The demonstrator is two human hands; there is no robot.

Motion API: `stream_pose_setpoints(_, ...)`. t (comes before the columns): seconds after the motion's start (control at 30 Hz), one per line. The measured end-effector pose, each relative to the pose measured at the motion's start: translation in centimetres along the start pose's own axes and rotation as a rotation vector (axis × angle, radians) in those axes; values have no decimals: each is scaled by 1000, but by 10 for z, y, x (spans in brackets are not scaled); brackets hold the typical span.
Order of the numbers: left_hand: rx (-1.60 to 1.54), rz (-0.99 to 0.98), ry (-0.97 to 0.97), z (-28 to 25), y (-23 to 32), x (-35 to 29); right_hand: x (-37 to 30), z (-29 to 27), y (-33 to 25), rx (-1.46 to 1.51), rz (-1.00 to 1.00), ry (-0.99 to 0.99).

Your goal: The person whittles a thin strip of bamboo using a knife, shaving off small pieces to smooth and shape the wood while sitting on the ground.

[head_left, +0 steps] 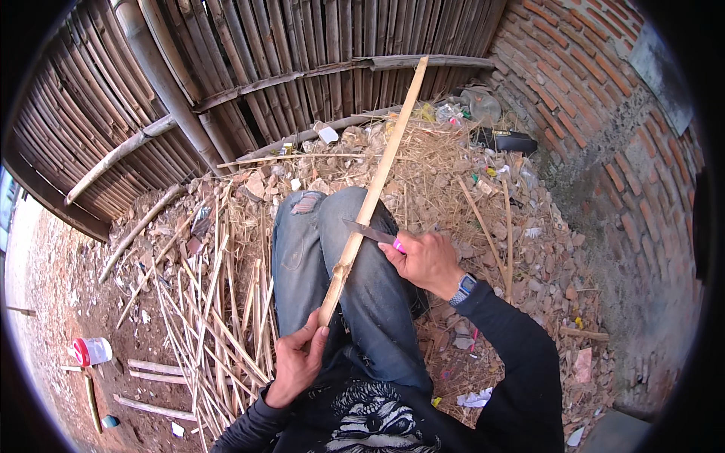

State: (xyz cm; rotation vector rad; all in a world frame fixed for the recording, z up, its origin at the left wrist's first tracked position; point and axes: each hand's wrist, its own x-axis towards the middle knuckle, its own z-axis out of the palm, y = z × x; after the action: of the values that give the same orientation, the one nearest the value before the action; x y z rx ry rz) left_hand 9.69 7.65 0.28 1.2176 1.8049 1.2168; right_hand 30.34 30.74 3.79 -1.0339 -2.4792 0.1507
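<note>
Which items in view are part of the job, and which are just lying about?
In the job:
- long pale strip, in the left hand
- knife, in the right hand
- probably the pile of similar strips

Lying about:
- red-lidded tub
- crumpled white scrap
- black object by the brick wall, kind unclear

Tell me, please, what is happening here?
The person's left hand holds the lower end of a long pale strip, which slants up across the blue jeans. The right hand grips a pink-handled knife, its blade across the strip; whether it is cutting now, one picture cannot tell. A loose heap of thinner strips lies at the person's left.
</note>
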Motion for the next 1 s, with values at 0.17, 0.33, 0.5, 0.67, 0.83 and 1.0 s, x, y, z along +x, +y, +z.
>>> stream_pose_setpoints(0.17, 27, 110, 35, -5, 4, 1, 7, -2, -7, -57, 13, -46)
stream_pose_setpoints(0.33, 83, -100, -74, -15, 14, 2, 19, -8, 3, -104, -9, -16)
stream_pose_setpoints(0.5, 95, -47, -46, -35, -5, -16, 44, -3, 41, -105, 76, 16)
stream_pose_setpoints(0.67, 107, 51, -75, -47, -17, -15, 60, -16, 88, -124, 232, 132)
stream_pose_setpoints(0.83, 140, 2, -102, -57, -21, -21, 40, 3, 33, -24, -46, -12)
stream_pose_setpoints(1.0, 183, 106, -149, -93, -54, -35, 91, -39, 162, -278, 343, 307)
